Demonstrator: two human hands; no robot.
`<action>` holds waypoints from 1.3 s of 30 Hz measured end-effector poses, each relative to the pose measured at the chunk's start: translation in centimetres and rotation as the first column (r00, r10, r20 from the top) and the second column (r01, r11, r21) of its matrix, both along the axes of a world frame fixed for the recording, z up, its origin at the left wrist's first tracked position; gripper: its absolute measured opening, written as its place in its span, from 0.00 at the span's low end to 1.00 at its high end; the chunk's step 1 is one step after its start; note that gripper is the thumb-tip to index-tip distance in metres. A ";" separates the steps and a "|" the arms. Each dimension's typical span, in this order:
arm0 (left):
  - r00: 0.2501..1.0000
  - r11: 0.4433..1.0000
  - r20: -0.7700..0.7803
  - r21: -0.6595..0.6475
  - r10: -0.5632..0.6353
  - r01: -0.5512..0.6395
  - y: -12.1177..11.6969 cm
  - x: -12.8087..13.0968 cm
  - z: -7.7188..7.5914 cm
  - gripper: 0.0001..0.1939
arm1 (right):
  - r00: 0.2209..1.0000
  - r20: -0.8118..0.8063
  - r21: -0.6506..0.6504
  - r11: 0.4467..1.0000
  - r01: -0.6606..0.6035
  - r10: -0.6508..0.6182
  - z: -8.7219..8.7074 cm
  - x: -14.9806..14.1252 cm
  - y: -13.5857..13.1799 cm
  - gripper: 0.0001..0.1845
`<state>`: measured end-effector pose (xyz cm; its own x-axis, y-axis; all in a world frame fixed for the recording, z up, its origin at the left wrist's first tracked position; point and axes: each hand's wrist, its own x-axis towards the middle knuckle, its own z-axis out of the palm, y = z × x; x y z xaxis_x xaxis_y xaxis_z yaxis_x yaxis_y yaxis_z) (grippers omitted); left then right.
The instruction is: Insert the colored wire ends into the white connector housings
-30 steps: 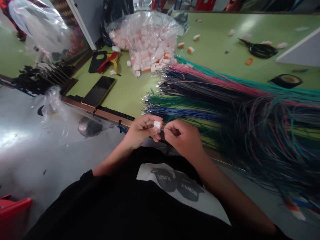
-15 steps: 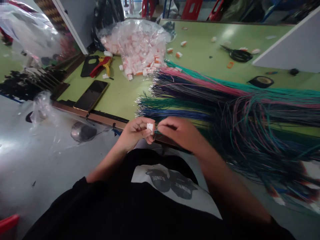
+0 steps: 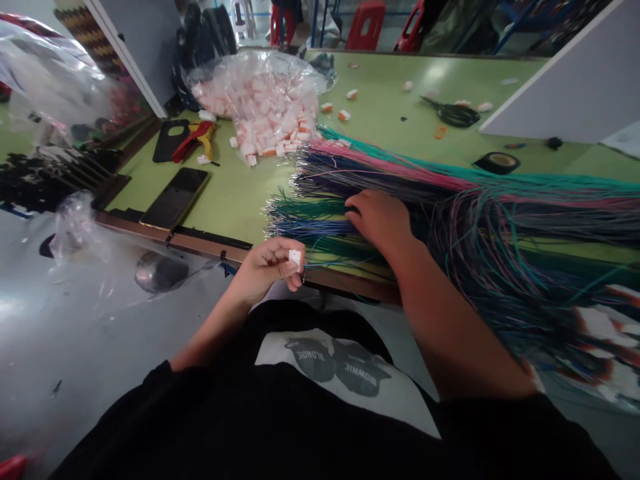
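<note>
My left hand (image 3: 267,263) is closed on a small white-and-orange connector housing (image 3: 295,259) near the table's front edge. Thin blue and green wires (image 3: 320,262) run out of the housing to the right. Over the bundles of green wires (image 3: 320,208) and blue wires (image 3: 325,229) lies my right hand (image 3: 381,217), its thumb and forefinger a little apart and pointing left. No wire shows between those fingertips. The bundles' metal terminal ends (image 3: 273,213) point left.
A clear plastic bag of connector housings (image 3: 270,100) sits at the back. Left of the bundles are a phone (image 3: 175,198) and red-and-yellow pliers (image 3: 193,143). Scissors (image 3: 455,113) and a tape roll (image 3: 497,163) lie back right. Finished-looking wired housings (image 3: 600,347) pile up at right.
My right hand has moved away from the housing, up and right onto the wire bundles. My left hand still holds the housing in nearly the same place. The view has shifted slightly.
</note>
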<state>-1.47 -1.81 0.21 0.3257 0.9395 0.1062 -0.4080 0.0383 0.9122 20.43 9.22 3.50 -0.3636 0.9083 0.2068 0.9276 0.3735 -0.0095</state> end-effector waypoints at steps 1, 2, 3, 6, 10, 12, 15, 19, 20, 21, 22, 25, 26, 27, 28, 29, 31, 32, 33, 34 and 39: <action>1.000 1.000 0.008 -0.004 0.001 -0.001 0.0 0.0 0.0 0.10 | 1.000 0.019 -0.004 1.000 -0.023 0.023 0.1 -0.1 -0.1 0.12; 1.000 1.000 0.014 -0.009 0.003 -0.003 0.0 0.0 0.0 0.10 | 0.999 0.031 -0.013 1.000 -0.027 0.028 0.1 -0.2 -0.1 0.12; 1.000 1.000 0.018 -0.013 0.005 -0.005 0.0 0.0 0.0 0.10 | 0.999 0.031 -0.027 1.000 -0.013 0.014 0.2 -0.3 -0.1 0.12; 1.000 0.999 0.019 -0.030 0.011 -0.010 0.0 0.0 -0.1 0.11 | 0.998 -0.032 -0.067 0.996 0.058 -0.061 0.5 -0.5 -0.2 0.12; 0.999 0.998 0.035 -0.067 0.018 -0.015 0.0 0.1 -0.1 0.14 | 0.983 -0.137 -0.059 0.991 0.117 -0.124 0.4 -0.2 0.0 0.10; 0.999 0.997 0.043 -0.079 0.020 -0.017 0.0 0.1 0.0 0.14 | 0.967 -0.202 -0.034 0.988 0.152 -0.156 0.1 0.2 0.4 0.08; 0.998 0.994 0.050 -0.106 0.028 -0.023 0.1 0.1 0.1 0.15 | 0.920 -0.351 0.045 0.978 0.204 -0.175 -0.4 1.0 1.2 0.06; 0.998 0.991 0.061 -0.129 0.027 -0.019 0.1 0.1 0.3 0.16 | 0.767 -0.633 0.106 0.968 0.225 -0.109 0.3 1.2 0.8 0.10; 0.998 0.991 0.063 -0.134 0.025 -0.017 0.1 0.1 0.3 0.15 | 0.742 -0.669 0.099 0.983 0.156 -0.051 0.7 0.9 0.2 0.11; 0.998 0.990 0.064 -0.139 0.025 -0.016 0.2 0.1 0.4 0.15 | 0.730 -0.683 0.082 0.995 0.050 0.020 1.2 0.5 -0.7 0.11; 0.998 0.990 0.066 -0.142 0.025 -0.016 0.2 0.1 0.4 0.15 | 0.725 -0.682 0.051 0.995 -0.084 0.096 1.6 0.0 -1.6 0.10; 0.997 0.989 0.072 -0.147 0.028 -0.017 0.3 0.1 0.4 0.15 | 0.691 -0.665 -0.087 0.889 -0.449 0.284 2.7 -1.7 -4.3 0.08; 0.997 0.989 0.075 -0.146 0.027 -0.016 0.3 0.1 0.4 0.16 | 0.672 -0.669 -0.123 0.845 -0.521 0.317 2.9 -2.2 -5.0 0.08; 0.997 0.990 0.078 -0.143 0.024 -0.013 0.3 0.1 0.4 0.16 | 0.655 -0.676 -0.145 0.811 -0.566 0.336 2.9 -2.5 -5.6 0.09; 0.997 0.990 0.080 -0.137 0.022 -0.011 0.3 0.1 0.3 0.16 | 0.644 -0.682 -0.153 0.794 -0.588 0.345 2.9 -2.8 -6.0 0.10; 0.996 0.992 0.082 -0.127 0.020 -0.010 0.3 0.1 0.3 0.15 | 0.642 -0.685 -0.151 0.794 -0.589 0.346 2.8 -3.0 -6.3 0.11; 0.996 0.995 0.086 -0.101 0.022 -0.013 0.3 0.1 0.2 0.13 | 0.664 -0.672 -0.138 0.826 -0.547 0.328 2.6 -3.1 -6.7 0.11; 0.996 0.996 0.086 -0.090 0.024 -0.017 0.3 0.1 0.2 0.13 | 0.688 -0.658 -0.134 0.851 -0.509 0.308 2.4 -3.1 -6.9 0.11; 0.996 0.997 0.084 -0.081 0.027 -0.020 0.3 0.2 0.2 0.12 | 0.714 -0.640 -0.130 0.875 -0.466 0.284 2.3 -3.0 -7.1 0.11; 0.996 0.997 0.079 -0.075 0.029 -0.023 0.3 0.2 0.2 0.12 | 0.739 -0.620 -0.128 0.895 -0.427 0.264 2.3 -3.0 -7.3 0.10; 0.999 0.998 0.025 -0.063 0.033 -0.031 0.3 0.1 0.3 0.13 | 0.805 -0.544 -0.110 0.930 -0.350 0.238 2.0 -3.0 -8.0 0.08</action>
<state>-1.35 -1.51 0.54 0.2934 0.9544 0.0549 -0.4331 0.0814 0.8977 17.40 1.20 5.54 -0.5111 0.8159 0.2703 0.6111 0.5661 -0.5533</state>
